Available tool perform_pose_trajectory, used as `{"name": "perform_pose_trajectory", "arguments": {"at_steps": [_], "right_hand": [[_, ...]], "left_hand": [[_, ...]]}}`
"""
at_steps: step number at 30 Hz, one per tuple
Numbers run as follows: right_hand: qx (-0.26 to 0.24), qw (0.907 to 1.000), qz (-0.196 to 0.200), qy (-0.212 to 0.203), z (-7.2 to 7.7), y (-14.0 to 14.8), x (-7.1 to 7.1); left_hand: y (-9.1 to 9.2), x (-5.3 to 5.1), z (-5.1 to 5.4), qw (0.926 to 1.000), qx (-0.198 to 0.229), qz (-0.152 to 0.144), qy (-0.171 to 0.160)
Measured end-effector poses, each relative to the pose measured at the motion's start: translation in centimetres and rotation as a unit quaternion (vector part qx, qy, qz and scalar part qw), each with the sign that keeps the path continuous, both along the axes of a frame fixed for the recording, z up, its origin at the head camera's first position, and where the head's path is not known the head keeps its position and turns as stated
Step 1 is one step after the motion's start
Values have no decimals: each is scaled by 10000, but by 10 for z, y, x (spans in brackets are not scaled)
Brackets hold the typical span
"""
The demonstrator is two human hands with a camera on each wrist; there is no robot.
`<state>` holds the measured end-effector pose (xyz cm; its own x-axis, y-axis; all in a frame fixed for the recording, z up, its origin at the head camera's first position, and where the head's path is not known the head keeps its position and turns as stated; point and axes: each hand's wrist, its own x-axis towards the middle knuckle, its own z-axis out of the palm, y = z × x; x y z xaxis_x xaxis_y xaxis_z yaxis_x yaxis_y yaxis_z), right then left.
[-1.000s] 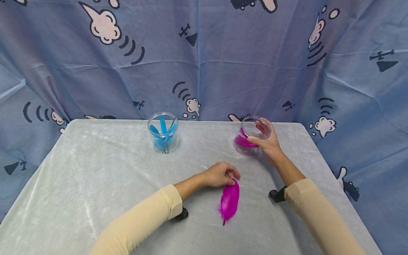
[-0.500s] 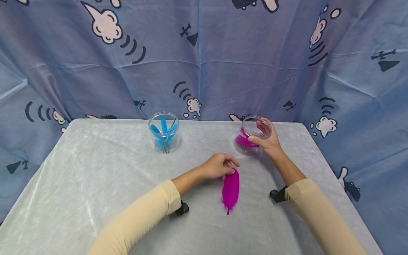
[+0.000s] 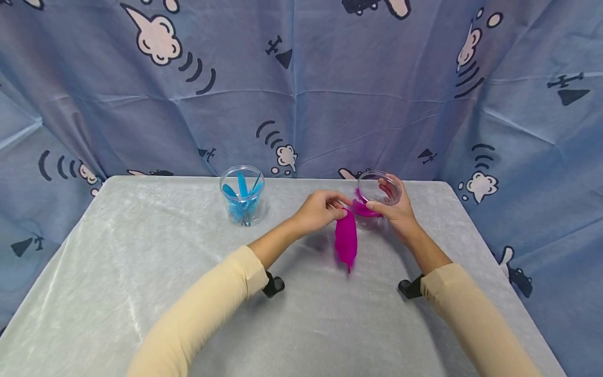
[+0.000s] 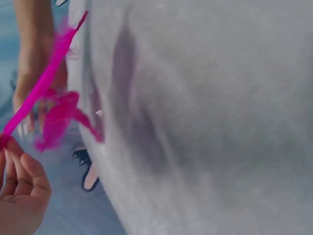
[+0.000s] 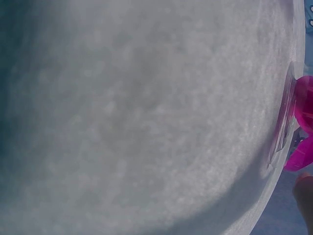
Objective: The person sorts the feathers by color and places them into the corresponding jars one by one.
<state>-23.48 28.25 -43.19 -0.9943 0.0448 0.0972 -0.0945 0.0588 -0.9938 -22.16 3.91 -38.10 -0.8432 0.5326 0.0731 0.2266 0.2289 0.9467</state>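
Observation:
My left hand [image 3: 316, 213] pinches a magenta feather [image 3: 346, 242] by one end, and the rest hangs down above the table, just left of the right-hand cup. In the left wrist view the feather [image 4: 43, 83] slants up from the fingertips, its dark quill end at the top. My right hand [image 3: 399, 210] grips a clear plastic cup [image 3: 369, 225] near its rim, and the cup stands on the table. Inside the cup is magenta feather [image 3: 364, 209]. At the right wrist view's edge, the cup's base [image 5: 283, 117] and some magenta feather [image 5: 305, 105] show; most of that hand is out of frame.
A second clear cup [image 3: 260, 209] with several blue feathers [image 3: 242, 184] stands at the back, left of centre. The pale cloth-covered table [image 3: 118, 262] ends at a blue patterned curtain [image 3: 330, 120]. Black wrist mounts [image 3: 274, 285] stick out beneath both sleeves.
My left hand has carried the magenta feather away from me and slightly right, from the table's middle up to the cup's side. The right hand and its cup have stayed in place.

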Motion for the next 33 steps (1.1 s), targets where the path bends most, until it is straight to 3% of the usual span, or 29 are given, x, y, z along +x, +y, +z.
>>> {"name": "perform_pose_trajectory", "arguments": {"at_steps": [10, 19, 25, 33], "right_hand": [[26, 10000, -5, -33, -1, 2, -1], [-107, 9999, 77, -110, 0, 4, -2], [-184, 9997, 82, -123, 1, 3, -1], [-138, 9996, 69, -244, 3, 2, 0]], "left_hand": [[-6, -21, 34, 9938, 845, 664, -270], [-1, -30, 53, 9845, 1295, 1064, -522], [9, -35, 60, 9701, 1721, 1513, -798], [25, -37, 56, 9510, 2047, 2166, -820]]}}
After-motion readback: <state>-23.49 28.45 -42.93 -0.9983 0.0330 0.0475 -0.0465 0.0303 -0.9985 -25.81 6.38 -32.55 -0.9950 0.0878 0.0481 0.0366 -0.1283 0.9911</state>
